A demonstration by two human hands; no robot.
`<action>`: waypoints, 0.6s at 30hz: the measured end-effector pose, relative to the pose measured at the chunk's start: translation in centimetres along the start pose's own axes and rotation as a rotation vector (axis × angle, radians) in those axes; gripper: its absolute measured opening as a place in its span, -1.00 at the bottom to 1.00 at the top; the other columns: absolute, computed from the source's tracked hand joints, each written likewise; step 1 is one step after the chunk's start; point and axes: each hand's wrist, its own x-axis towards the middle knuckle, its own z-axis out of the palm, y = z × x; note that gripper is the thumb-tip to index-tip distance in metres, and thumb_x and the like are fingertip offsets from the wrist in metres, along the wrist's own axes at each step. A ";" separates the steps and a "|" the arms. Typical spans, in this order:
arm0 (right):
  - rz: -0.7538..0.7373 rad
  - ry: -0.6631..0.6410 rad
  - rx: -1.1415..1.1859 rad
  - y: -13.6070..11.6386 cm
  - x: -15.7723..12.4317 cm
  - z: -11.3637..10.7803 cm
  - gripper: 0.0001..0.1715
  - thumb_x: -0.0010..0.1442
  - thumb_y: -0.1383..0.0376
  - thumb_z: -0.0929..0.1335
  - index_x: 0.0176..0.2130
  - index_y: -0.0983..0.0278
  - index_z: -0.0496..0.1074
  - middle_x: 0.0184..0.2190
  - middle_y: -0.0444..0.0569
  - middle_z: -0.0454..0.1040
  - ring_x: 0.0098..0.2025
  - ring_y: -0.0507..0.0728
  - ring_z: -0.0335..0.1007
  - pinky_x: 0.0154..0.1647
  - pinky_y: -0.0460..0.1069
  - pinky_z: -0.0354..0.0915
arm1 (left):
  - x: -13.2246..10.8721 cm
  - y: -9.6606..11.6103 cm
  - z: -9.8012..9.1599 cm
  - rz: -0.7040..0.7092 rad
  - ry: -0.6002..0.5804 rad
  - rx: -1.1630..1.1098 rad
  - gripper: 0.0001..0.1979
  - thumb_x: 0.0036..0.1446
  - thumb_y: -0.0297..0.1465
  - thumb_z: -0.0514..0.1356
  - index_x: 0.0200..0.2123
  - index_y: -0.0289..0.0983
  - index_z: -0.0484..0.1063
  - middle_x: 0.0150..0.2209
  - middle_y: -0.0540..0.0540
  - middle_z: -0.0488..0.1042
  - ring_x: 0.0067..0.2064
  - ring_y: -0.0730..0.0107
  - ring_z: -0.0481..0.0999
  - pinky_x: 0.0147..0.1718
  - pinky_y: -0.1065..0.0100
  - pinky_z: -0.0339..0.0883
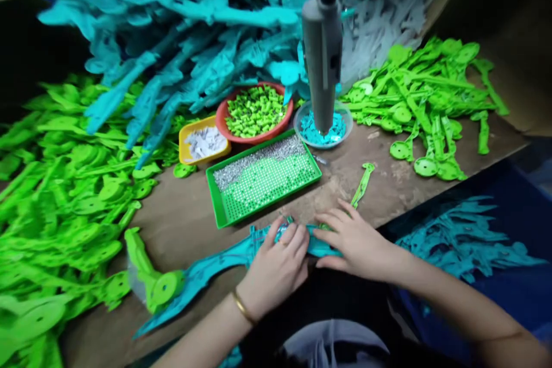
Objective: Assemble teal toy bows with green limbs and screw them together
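Just in front of a green tray (269, 202), the left hand (278, 261) grasps a long teal plastic part (215, 263) on the workbench (176, 210) while the right hand (356, 241) spreads its fingers across it, any grip unclear.

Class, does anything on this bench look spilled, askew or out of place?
Nothing looks clearly spilled or damaged. One green piece by the right hand lies apart from the green pile farther right, so it looks stray, though it may have been put there deliberately.
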 end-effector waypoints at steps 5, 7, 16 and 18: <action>0.370 0.416 0.280 12.1 6.3 -6.8 -0.69 0.28 0.18 0.26 -0.15 0.28 0.49 -0.21 0.03 0.58 -0.20 0.10 0.49 -0.16 0.06 0.41 | -0.4 0.2 1.2 -0.105 0.104 -0.036 -0.72 0.22 -0.26 0.14 -0.09 -0.28 0.50 -0.09 -0.10 0.57 -0.04 0.23 0.49 0.27 0.11 0.00; 0.531 0.523 0.272 18.0 10.7 -8.2 -0.72 0.25 0.29 0.25 -0.16 0.35 0.48 -0.26 0.08 0.58 -0.28 0.11 0.49 -0.22 0.07 0.40 | -0.6 0.3 1.6 -0.150 0.152 -0.078 -0.72 0.24 -0.24 0.14 -0.10 -0.26 0.51 -0.10 -0.08 0.58 -0.04 0.24 0.50 0.28 0.09 -0.03; 0.745 0.481 -0.210 28.0 19.8 -8.8 -0.43 0.13 0.27 0.12 -0.68 0.66 0.28 0.05 0.49 0.33 0.23 0.35 0.14 0.00 0.22 0.07 | -0.5 0.8 1.4 -0.231 0.087 -0.139 -0.70 0.22 -0.23 0.17 -0.05 -0.25 0.49 -0.07 -0.17 0.56 0.00 0.13 0.49 0.27 -0.11 -0.05; 0.716 0.452 -0.162 28.3 19.3 -9.9 -0.48 0.05 0.21 0.23 -0.74 0.54 0.15 -0.07 0.46 0.43 0.18 0.34 0.23 -0.03 0.23 0.09 | -0.4 0.6 1.3 -0.208 0.066 -0.138 -0.69 0.22 -0.23 0.17 -0.05 -0.27 0.48 -0.07 -0.18 0.56 0.00 0.11 0.48 0.25 -0.10 -0.06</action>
